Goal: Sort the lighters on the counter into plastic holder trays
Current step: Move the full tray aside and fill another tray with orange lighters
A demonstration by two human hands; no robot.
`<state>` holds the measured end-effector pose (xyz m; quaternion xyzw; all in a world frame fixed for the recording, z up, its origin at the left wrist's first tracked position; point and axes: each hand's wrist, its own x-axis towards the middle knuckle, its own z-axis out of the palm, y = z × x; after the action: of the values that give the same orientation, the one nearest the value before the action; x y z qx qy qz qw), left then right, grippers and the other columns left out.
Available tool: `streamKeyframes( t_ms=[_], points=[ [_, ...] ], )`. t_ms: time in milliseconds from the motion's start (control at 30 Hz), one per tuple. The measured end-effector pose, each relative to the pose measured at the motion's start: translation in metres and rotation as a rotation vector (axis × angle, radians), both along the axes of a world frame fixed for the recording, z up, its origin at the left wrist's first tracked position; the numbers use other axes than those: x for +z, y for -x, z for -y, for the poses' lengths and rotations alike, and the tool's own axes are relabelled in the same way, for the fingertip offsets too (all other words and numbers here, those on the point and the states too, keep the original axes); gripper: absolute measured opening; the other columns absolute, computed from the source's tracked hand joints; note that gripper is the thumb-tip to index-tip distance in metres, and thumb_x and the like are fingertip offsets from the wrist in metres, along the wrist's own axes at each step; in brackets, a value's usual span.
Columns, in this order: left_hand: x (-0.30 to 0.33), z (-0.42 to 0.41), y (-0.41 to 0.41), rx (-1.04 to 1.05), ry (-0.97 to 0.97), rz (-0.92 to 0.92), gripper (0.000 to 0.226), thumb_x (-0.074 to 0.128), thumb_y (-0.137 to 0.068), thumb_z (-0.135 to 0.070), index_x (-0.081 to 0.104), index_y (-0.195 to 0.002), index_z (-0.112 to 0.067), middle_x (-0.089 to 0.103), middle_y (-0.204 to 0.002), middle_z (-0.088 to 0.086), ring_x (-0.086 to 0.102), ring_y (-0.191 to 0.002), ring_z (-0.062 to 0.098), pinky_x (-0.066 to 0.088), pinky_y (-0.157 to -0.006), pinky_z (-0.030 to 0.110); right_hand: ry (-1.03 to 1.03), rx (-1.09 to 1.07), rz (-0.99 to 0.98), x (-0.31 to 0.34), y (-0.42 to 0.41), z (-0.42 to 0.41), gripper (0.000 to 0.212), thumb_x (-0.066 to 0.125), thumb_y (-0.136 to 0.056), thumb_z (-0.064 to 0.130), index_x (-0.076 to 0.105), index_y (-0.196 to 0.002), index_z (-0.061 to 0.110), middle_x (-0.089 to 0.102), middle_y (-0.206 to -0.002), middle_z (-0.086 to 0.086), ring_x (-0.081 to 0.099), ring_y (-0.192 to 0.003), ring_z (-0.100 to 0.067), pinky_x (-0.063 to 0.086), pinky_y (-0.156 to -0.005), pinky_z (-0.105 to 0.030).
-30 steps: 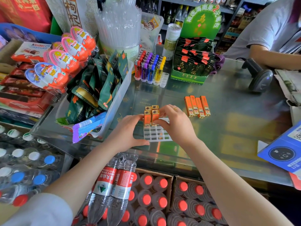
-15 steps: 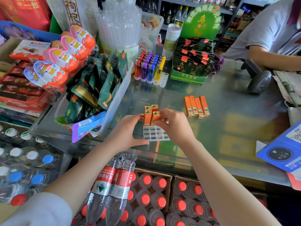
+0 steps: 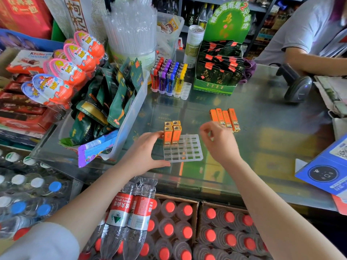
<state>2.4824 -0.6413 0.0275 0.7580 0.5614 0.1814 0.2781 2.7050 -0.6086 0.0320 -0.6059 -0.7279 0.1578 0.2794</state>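
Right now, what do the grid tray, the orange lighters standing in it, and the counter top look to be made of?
Grid tray: clear, slightly frosted plastic; the counter shows through its cells. Orange lighters: glossy orange bodies, probably plastic or a printed wrap, with shiny gold metallic-looking tops; I can't tell which. Counter top: glass, since it reflects light and packaged goods show beneath it.

The right hand (image 3: 218, 142) is motion-blurred, covering the near ends of the loose lighters (image 3: 224, 119).

Bright daylight, glary counter (image 3: 262, 147) (edges bowed).
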Motion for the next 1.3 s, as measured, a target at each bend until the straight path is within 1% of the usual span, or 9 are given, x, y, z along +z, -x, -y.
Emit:
streamKeyframes(
  t_ms=[100, 200, 400, 600, 733, 867, 1033, 1133, 1300],
  points=[
    [0.000, -0.005, -0.005, -0.013, 0.023, -0.002, 0.082, 0.076, -0.067, -0.038, 0.032, -0.135, -0.025, 0.040, -0.138, -0.003, 0.032, -0.127, 0.010, 0.024, -0.101, 0.024, -0.019, -0.225, 0.042, -0.003, -0.023, -0.015, 0.017, 0.049, -0.088, 0.011, 0.061, -0.100, 0.008, 0.060, -0.110, -0.015, 0.051, -0.103, -0.033, 0.045, -0.081, -0.039],
    [-0.002, -0.010, -0.012, -0.016, 0.037, 0.000, 0.083, 0.076, -0.067, -0.040, 0.031, -0.135, -0.027, 0.039, -0.137, -0.005, 0.031, -0.126, 0.007, 0.023, -0.100, 0.021, 0.053, -0.400, 0.082, -0.008, -0.043, -0.025, 0.025, 0.046, -0.089, 0.009, 0.055, -0.112, 0.006, 0.050, -0.120, -0.019, 0.044, -0.109, -0.038, 0.039, -0.090, -0.042],
    [0.000, -0.016, -0.026, -0.037, 0.024, -0.014, 0.079, 0.075, -0.068, -0.039, 0.033, -0.133, -0.027, 0.039, -0.139, -0.005, 0.032, -0.127, 0.009, 0.025, -0.101, 0.024, 0.189, -0.469, 0.016, -0.009, -0.066, -0.041, 0.023, 0.048, -0.089, 0.014, 0.053, -0.110, 0.005, 0.052, -0.116, -0.019, 0.051, -0.103, -0.036, 0.042, -0.083, -0.039],
    [0.001, -0.017, -0.038, -0.020, 0.004, -0.050, 0.078, 0.074, -0.068, -0.041, 0.034, -0.133, -0.027, 0.041, -0.139, -0.004, 0.033, -0.127, 0.013, 0.025, -0.101, 0.027, 0.230, -0.455, 0.156, -0.009, -0.070, -0.055, 0.019, 0.054, -0.083, 0.016, 0.062, -0.093, 0.002, 0.057, -0.097, -0.019, 0.052, -0.083, -0.036, 0.040, -0.066, -0.033],
    [0.001, -0.019, -0.040, -0.034, 0.000, -0.055, 0.078, 0.074, -0.068, -0.042, 0.034, -0.133, -0.028, 0.041, -0.139, -0.005, 0.033, -0.127, 0.011, 0.025, -0.102, 0.027, 0.237, -0.506, 0.032, -0.007, -0.078, -0.060, 0.014, 0.057, -0.079, 0.011, 0.068, -0.084, 0.005, 0.064, -0.090, -0.020, 0.053, -0.074, -0.035, 0.040, -0.063, -0.028],
    [-0.001, -0.018, -0.040, -0.019, -0.003, -0.043, 0.079, 0.075, -0.067, -0.042, 0.034, -0.133, -0.028, 0.041, -0.139, -0.004, 0.033, -0.127, 0.012, 0.027, -0.102, 0.028, 0.061, -0.422, -0.154, -0.002, -0.076, -0.037, 0.019, 0.060, -0.079, 0.010, 0.065, -0.097, 0.008, 0.064, -0.082, -0.008, 0.054, -0.071, -0.022, 0.037, -0.066, -0.023],
    [-0.007, -0.013, -0.044, 0.011, -0.052, 0.032, 0.077, 0.076, -0.065, -0.041, 0.039, -0.131, -0.025, 0.045, -0.134, -0.007, 0.035, -0.124, 0.009, 0.024, -0.098, 0.023, -0.041, -0.139, -0.358, 0.011, -0.044, 0.003, 0.025, 0.063, -0.077, 0.002, 0.056, -0.095, 0.017, 0.063, -0.081, 0.001, 0.053, -0.066, -0.006, 0.042, -0.064, -0.014],
    [-0.008, -0.009, -0.042, 0.006, -0.055, 0.051, 0.076, 0.076, -0.065, -0.039, 0.040, -0.130, -0.024, 0.046, -0.134, -0.006, 0.035, -0.123, 0.009, 0.023, -0.097, 0.021, -0.067, 0.004, -0.355, 0.015, -0.024, 0.022, 0.032, 0.061, -0.077, -0.001, 0.053, -0.097, 0.023, 0.064, -0.084, -0.001, 0.054, -0.071, -0.009, 0.044, -0.068, -0.017],
    [-0.011, 0.000, -0.033, -0.018, -0.037, 0.060, 0.077, 0.077, -0.065, -0.038, 0.039, -0.131, -0.023, 0.046, -0.133, -0.004, 0.035, -0.123, 0.009, 0.027, -0.099, 0.023, -0.036, 0.041, -0.451, 0.014, -0.002, 0.038, 0.021, 0.062, -0.081, 0.001, 0.056, -0.098, 0.013, 0.066, -0.084, 0.000, 0.064, -0.075, -0.012, 0.051, -0.070, -0.023]
  ],
)
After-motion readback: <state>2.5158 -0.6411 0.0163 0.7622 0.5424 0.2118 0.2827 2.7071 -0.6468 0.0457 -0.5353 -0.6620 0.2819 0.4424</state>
